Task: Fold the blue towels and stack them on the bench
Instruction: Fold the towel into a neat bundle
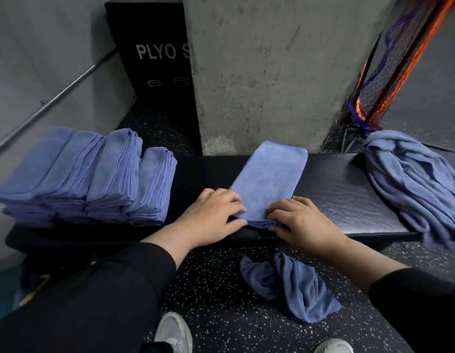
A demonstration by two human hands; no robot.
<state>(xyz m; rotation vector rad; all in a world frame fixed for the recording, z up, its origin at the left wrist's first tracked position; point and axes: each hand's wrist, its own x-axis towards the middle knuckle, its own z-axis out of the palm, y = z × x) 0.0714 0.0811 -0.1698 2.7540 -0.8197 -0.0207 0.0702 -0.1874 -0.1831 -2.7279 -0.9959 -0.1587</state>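
Note:
A blue towel (268,174), folded into a long strip, lies across the middle of the black padded bench (348,194). My left hand (211,217) and my right hand (300,220) both pinch its near end at the bench's front edge. Stacks of folded blue towels (88,177) stand on the left of the bench. A heap of unfolded blue towels (415,179) hangs over the bench's right end. One crumpled blue towel (292,284) lies on the floor below my right hand.
Behind the bench rise a concrete pillar (272,72) and a black plyo box (152,54). An orange and black net (389,62) leans at the back right. A metal rail (55,98) runs along the left wall. My shoes (174,332) stand on speckled rubber floor.

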